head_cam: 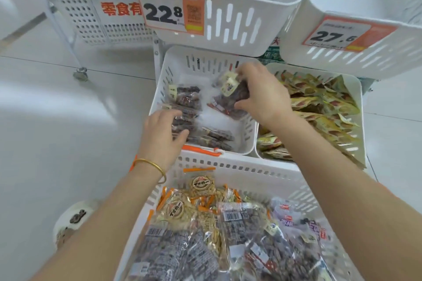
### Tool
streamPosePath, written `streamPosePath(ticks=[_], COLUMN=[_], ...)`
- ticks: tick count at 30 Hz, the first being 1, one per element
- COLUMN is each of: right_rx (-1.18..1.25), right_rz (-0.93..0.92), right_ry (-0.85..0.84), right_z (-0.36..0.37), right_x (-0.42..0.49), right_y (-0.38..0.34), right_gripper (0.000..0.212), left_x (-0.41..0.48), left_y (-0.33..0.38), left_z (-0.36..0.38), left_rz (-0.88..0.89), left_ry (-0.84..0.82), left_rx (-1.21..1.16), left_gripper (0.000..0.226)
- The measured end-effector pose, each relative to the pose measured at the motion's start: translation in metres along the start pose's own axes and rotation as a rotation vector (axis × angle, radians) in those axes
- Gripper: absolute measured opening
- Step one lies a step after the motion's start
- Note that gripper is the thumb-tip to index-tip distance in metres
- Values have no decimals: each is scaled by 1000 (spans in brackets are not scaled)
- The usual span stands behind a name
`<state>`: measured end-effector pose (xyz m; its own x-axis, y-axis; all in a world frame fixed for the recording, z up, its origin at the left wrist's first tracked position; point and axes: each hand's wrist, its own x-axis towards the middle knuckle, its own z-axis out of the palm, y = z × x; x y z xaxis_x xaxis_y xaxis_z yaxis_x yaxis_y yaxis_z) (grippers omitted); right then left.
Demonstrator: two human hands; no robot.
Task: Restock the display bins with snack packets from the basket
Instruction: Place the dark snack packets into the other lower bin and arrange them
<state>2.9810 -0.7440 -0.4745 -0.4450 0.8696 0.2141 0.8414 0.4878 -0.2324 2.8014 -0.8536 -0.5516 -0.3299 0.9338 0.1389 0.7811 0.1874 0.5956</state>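
Inside the white display bin (159,84), which looks only thinly stocked, both hands are at work. The right hand (265,93) is toward the bin's back right, with fingers and thumb curled round a clear packet of dark snacks (228,98) held tilted above the bin floor. The left hand (159,134) is at the bin's front left, fingers bent over a row of similar packets (185,121) and the thumb closing on them from the near side.

The step seems to be setting the held packet down. It would likely go best laid flat, label up, on the bare patch at the bin's middle while the left hand steadies the row. It should stay out of the yellow-packet bin (356,107) just right of the display bin. The basket (251,167) on the bin's near side holds mixed packets, so only matching dark ones should follow.
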Motion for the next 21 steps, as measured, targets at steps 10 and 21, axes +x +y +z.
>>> streamPosePath(ticks=[10,21], right_rx=[-35,275], right_rz=[39,122], right_ry=[-393,-552], right_z=[106,105], right_x=[21,20], right_y=[10,4], right_gripper=[41,70], left_x=[-3,-5], left_y=[-5,-4], left_z=[7,7], left_rz=[86,102], left_ry=[-27,-42], left_rx=[54,59], left_gripper=[42,37])
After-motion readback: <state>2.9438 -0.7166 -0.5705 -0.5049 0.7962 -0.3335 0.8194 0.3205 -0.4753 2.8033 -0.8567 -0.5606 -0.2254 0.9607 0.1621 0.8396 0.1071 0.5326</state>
